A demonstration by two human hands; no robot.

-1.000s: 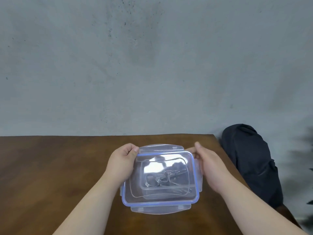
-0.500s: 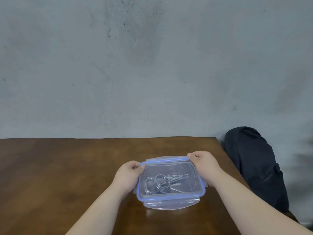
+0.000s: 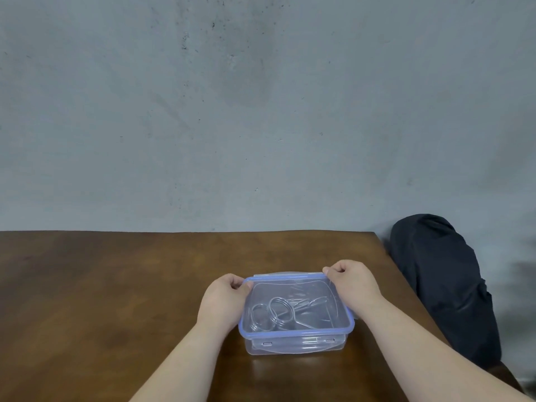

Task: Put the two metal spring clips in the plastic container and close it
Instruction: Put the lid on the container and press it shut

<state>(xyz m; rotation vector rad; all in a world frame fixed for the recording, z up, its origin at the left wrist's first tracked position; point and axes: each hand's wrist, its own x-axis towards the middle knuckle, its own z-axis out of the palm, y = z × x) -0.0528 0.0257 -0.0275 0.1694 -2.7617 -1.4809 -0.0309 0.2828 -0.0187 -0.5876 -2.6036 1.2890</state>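
Observation:
A clear plastic container (image 3: 295, 345) stands on the brown wooden table (image 3: 116, 285). Its clear lid with a blue rim (image 3: 319, 291) lies flat on top. Through the lid I see the two metal spring clips (image 3: 275, 313) lying side by side inside, their wire loops to the left. My left hand (image 3: 224, 300) grips the lid's far left corner, thumb on the blue rim. My right hand (image 3: 352, 282) grips the far right corner in the same way. The front latch flap hangs down along the container's near side.
A dark cloth-covered shape (image 3: 441, 285) stands just past the table's right edge. A grey wall (image 3: 261, 111) rises behind the table's far edge. Bare wood stretches to the left of the container.
The lid came down from a tilted hold in the air and now sits flat on the container. Both hands shifted to its far corners.

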